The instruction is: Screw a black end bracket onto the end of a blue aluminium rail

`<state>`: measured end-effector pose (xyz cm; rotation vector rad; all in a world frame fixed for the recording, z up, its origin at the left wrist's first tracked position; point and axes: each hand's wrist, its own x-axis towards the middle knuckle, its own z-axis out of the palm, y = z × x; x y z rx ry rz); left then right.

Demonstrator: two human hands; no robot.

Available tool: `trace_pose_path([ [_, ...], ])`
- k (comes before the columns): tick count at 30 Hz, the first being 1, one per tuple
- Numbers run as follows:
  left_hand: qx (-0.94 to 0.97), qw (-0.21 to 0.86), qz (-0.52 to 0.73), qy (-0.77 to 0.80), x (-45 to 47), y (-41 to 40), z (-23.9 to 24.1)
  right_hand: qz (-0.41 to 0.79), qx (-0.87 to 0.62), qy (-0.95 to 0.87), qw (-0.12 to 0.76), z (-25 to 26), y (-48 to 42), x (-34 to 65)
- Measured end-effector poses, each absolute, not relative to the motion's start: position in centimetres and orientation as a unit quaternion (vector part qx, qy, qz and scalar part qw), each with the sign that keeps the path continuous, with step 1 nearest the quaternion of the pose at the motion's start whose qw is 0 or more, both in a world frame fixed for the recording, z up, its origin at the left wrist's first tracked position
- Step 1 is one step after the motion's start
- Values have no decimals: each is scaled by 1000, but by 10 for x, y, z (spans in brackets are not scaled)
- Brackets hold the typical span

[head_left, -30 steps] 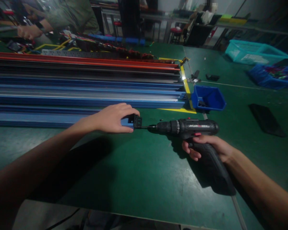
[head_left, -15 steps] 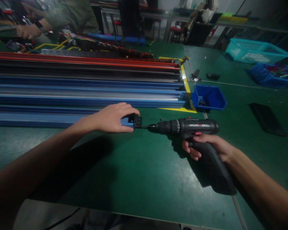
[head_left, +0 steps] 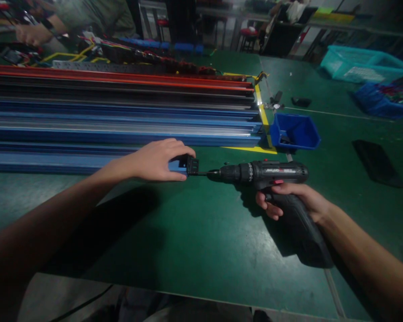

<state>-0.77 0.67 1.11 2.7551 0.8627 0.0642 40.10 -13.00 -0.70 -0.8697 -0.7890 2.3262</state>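
Note:
My left hand (head_left: 157,161) grips the end of a blue metal profile (head_left: 47,162), thumb on the near side and fingers over the far side. A black end cap (head_left: 192,165) sits at that end, by my fingertips. My right hand (head_left: 289,201) is wrapped around the handle of a black cordless drill (head_left: 275,172), lying on its grip low over the table. The drill's long thin bit (head_left: 204,173) points left and its tip meets the end cap. Just beyond the chuck lies a small dark screw-like piece (head_left: 226,163).
More blue, black and red profiles (head_left: 121,96) lie behind. A blue bin (head_left: 295,132) stands at their right end. Farther right are a dark flat object (head_left: 378,163), a teal basket (head_left: 366,65) and a blue tray (head_left: 383,100). Across the table, another person's hand (head_left: 33,34) is among wires.
The whole view has shifted slightly. Both hands, the drill and the profile keep nearly the same positions relative to one another, with the bit still at the end cap.

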Motion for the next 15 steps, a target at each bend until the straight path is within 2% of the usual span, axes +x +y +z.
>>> trace_pose_path([
  [15,951,121,35,283,-10,10,7,855,-329,-280,285,-5,-130,399],
])
